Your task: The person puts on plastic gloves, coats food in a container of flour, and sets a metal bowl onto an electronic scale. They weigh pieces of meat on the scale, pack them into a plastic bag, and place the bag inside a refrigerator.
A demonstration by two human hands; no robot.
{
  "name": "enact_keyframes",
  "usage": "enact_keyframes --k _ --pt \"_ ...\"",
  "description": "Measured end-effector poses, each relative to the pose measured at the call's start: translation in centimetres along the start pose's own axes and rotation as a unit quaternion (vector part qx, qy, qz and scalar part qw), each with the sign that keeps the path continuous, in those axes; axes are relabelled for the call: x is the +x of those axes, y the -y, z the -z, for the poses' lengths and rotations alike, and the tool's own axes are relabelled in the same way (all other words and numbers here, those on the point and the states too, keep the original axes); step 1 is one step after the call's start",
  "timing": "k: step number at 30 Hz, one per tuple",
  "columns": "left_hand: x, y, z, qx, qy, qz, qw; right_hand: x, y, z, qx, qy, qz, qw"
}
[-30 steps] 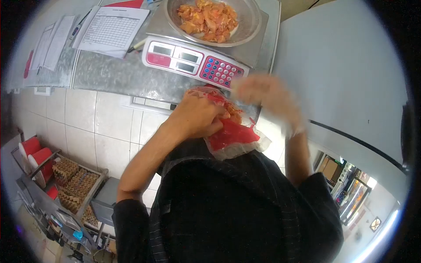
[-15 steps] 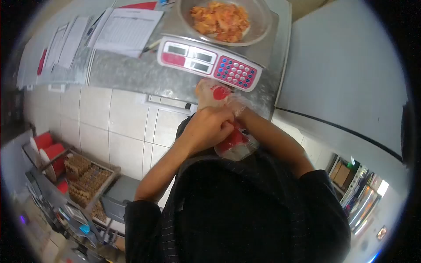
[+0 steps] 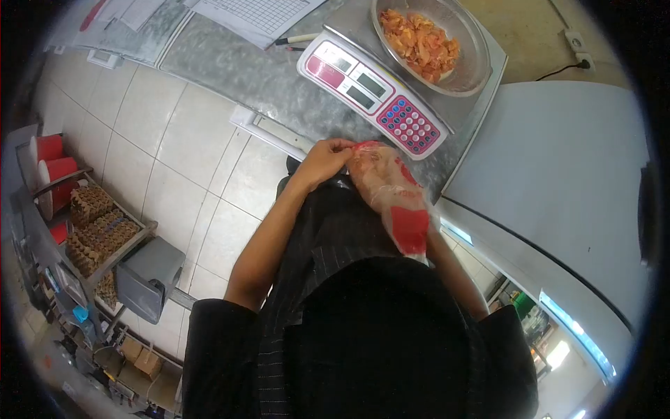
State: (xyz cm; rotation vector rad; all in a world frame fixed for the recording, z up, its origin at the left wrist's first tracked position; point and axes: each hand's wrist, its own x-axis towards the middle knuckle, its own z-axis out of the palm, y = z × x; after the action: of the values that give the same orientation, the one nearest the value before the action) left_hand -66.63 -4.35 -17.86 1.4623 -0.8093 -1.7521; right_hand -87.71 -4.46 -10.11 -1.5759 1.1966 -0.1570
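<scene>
A clear plastic bag with red print (image 3: 407, 229) hangs in front of my apron, below the scale. My left hand (image 3: 324, 164) pinches the bag's upper left edge between thumb and fingers. My right hand (image 3: 379, 167) shows dimly through the film, its forearm running up under the bag's lower end. Whether its fingers are spread or closed is blurred by the plastic. Just beyond the bag stands a white and pink digital scale (image 3: 384, 96). On its plate a clear bowl (image 3: 478, 73) holds orange, marinated-looking meat pieces (image 3: 419, 45).
Printed sheets (image 3: 262, 15) and a marker (image 3: 296, 39) lie on the metal table (image 3: 230, 70). At right is a large white appliance lid (image 3: 551, 160). Stacked egg trays (image 3: 101, 220), red tubs (image 3: 57, 174) and a grey bin (image 3: 150, 276) stand at lower left.
My left hand has moved from the bag's middle to its upper edge. The bag is more spread out, and the right hand now lies under its film. The view has turned and shifted.
</scene>
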Motion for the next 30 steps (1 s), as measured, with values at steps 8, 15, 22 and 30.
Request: enact_keyframes --k 8,15,22,30 --pt "1.3 0.7 -1.4 -0.084 0.027 0.018 0.996 1.1 -0.7 0.2 0.028 0.011 0.002 1.0" --pt "1.1 0.4 -0.6 -0.104 0.07 0.054 0.991 0.8 0.0 -0.7 0.006 0.011 0.026 1.0" --pt "-1.1 -3.9 -1.2 -0.139 0.077 0.038 0.987 -1.4 0.4 -0.4 0.079 -0.032 0.011 0.996" --pt "0.0 -5.3 -1.1 -0.11 0.047 0.018 0.993 4.7 0.3 -0.5 -0.111 -0.054 0.061 0.991"
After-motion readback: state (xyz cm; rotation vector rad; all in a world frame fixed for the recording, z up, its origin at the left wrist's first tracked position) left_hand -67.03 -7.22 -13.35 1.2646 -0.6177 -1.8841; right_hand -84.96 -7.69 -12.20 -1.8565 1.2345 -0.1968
